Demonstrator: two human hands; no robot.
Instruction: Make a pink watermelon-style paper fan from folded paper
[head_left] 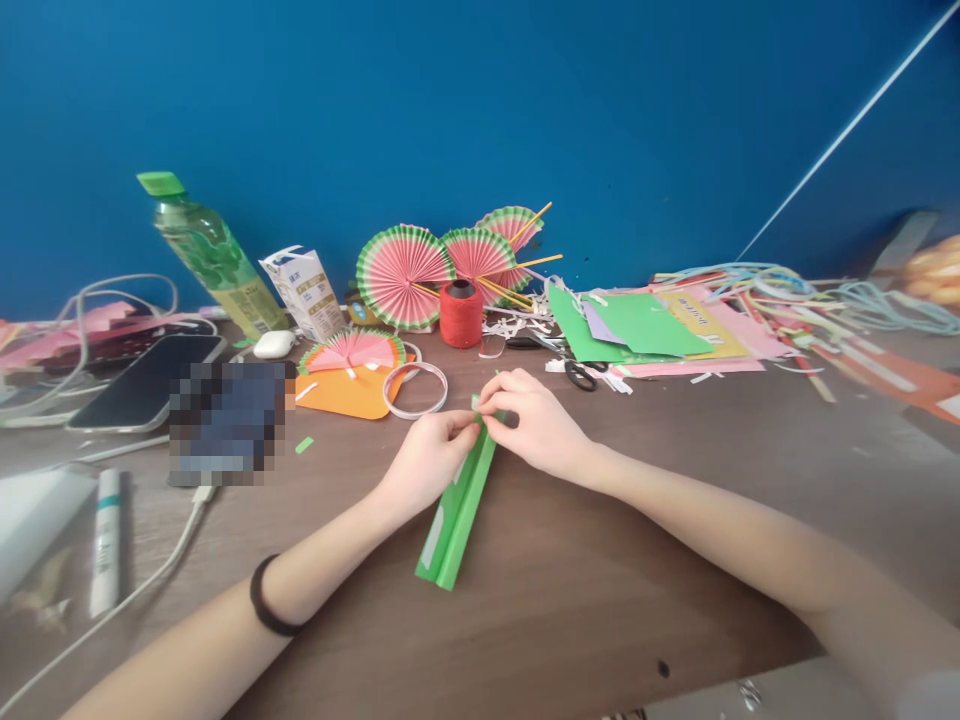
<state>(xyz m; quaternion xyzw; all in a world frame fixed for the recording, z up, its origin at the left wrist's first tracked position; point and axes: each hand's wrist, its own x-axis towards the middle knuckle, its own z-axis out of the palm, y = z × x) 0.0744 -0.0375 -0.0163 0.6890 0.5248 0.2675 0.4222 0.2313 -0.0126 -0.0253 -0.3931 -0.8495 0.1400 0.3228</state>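
Observation:
A long folded strip of green paper (pixel 459 525) lies slantwise on the brown table, with pale strips along its left side. My left hand (pixel 429 455) pinches the strip near its far end, thumb and forefinger together. Close beside it, my right hand (pixel 534 420) has its fingertips pressed together on the very tip of the strip. Whether a small piece is also between the right fingers is hidden. A roll of white tape (pixel 415 411) lies just beyond my left hand, partly over an orange paper (pixel 330 398).
Pleated pink-and-green paper fans (pixel 405 275) lean on the blue wall behind a red thread spool (pixel 460 318). Scissors (pixel 580 374) and green paper sheets (pixel 660 325) lie far right. To the left are a bottle (pixel 214 250), a carton (pixel 306 295), phones and a marker (pixel 106 545).

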